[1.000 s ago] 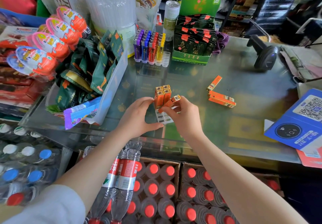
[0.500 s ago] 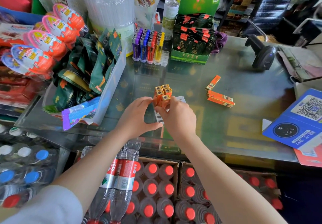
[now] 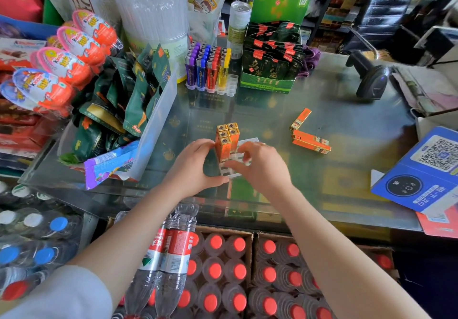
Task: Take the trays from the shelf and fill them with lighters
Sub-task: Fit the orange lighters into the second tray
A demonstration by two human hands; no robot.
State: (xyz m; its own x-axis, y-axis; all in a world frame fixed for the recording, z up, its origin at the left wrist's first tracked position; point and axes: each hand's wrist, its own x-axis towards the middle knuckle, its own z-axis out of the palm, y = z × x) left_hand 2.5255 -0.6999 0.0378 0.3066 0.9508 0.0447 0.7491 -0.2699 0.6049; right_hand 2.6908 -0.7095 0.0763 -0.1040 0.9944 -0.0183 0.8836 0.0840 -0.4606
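Five orange box-shaped lighters (image 3: 226,138) now upright in clear plastic slotted tray (image 3: 234,167), at centre of glass counter (image 3: 347,125); one more than a second ago, when right hand (image 3: 260,167) carried it tilted. Now released: right fingers curled loosely over empty slots, holding nothing. Left hand (image 3: 194,167) steadying tray at 9 o'clock side, fingers curled against it. Several loose orange lighters (image 3: 309,141) lying at 3 o'clock, probably next.

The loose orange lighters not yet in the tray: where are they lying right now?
In the head view the loose orange lighters lie flat on the glass counter, right of the clear tray and the right hand, in front of the black barcode scanner.
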